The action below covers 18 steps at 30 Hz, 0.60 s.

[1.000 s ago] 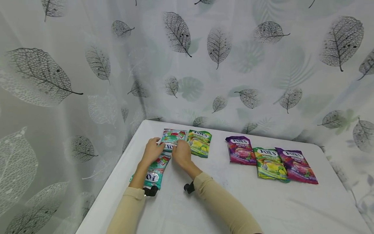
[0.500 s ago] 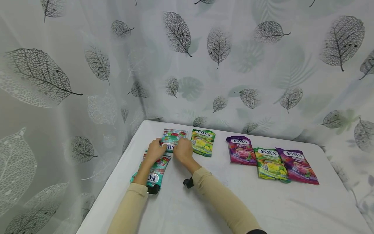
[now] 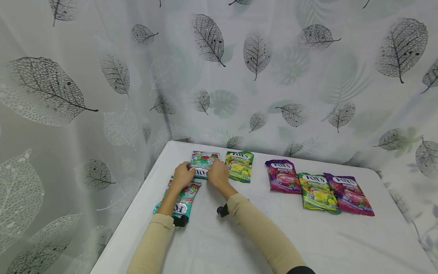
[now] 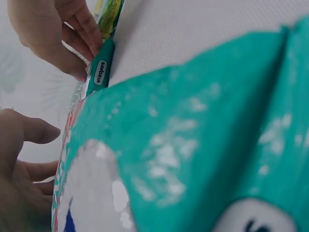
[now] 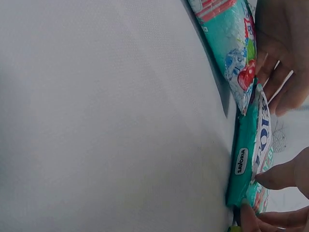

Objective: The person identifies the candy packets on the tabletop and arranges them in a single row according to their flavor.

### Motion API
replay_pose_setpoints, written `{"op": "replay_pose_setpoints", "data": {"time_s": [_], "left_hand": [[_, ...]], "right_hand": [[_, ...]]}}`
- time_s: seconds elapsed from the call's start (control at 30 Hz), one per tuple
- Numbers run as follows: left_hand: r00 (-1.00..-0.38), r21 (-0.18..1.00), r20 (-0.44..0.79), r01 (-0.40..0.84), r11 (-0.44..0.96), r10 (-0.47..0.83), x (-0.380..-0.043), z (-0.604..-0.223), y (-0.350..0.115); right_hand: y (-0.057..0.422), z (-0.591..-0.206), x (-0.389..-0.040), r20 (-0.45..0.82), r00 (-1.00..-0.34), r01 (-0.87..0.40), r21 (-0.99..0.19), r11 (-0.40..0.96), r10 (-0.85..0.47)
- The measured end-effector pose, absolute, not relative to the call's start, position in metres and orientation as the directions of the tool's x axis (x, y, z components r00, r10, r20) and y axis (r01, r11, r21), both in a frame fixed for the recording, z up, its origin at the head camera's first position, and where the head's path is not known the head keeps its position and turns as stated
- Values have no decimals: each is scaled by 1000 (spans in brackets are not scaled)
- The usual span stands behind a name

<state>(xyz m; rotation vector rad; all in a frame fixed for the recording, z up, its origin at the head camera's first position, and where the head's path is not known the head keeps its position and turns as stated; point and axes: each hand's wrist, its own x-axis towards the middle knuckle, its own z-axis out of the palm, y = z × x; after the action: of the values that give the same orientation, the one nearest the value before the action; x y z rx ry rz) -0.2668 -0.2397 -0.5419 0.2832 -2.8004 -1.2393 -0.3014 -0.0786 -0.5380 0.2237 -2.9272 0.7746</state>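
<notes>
Lying between both hands: teal packet

Can't see the lower right part of the far teal-and-red foil candy bag behind the bare right hand, nor the middle of the near teal-and-red foil candy bag under the left forearm. In the left wrist view, lose the fingertips (thumb aside) of the bare left hand behind the near bag, itself blurred and cut off. Lose both tan cloth sleeves at the head view's bottom edge.
</notes>
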Motion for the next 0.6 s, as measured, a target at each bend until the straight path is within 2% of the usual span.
{"op": "replay_pose_setpoints", "data": {"time_s": [0.4,0.6], "left_hand": [[-974,771,-9,-151,619,-227,-267,-541,-238],[-971,784,8,-143,605,-241,-267,-542,-239]], "right_hand": [[-72,-542,-312,66,-996,-82,-553,829,-55],[-70,-541,-310,105,-994,-98,-597,796,-43]]}}
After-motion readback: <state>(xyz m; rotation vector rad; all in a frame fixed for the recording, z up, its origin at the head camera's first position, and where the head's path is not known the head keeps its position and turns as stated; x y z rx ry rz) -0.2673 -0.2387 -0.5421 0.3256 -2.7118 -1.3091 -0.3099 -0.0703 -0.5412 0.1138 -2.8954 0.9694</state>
